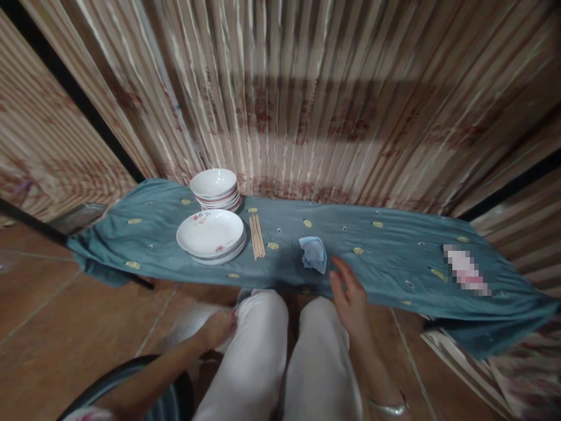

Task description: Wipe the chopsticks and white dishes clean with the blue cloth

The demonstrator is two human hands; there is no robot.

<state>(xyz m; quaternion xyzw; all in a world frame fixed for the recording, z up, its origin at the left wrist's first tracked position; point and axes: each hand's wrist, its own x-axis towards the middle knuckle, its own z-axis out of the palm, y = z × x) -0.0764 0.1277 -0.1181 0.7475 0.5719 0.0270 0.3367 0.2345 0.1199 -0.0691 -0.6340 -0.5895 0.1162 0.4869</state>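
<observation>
My right hand (349,290) reaches over the front edge of the table with its fingers apart and nothing in them. Just left of its fingertips lies a crumpled light-blue cloth (314,254). My left hand (220,327) is low beside my left knee, fingers curled and partly blurred. A pale, whitish thing (186,320), smeared by motion, shows at that hand; its kind cannot be made out. Farther left on the table are a stack of white floral plates (211,233), a stack of white bowls (214,184) behind it, and several wooden chopsticks (256,237) side by side.
A teal patterned cloth (333,222) covers the long, narrow table. A pixelated white and pink item (467,269) lies at its right end. Dark poles (79,93) slant at the sides, with a striped curtain (280,105) behind. A dark round tub (131,374) stands at lower left.
</observation>
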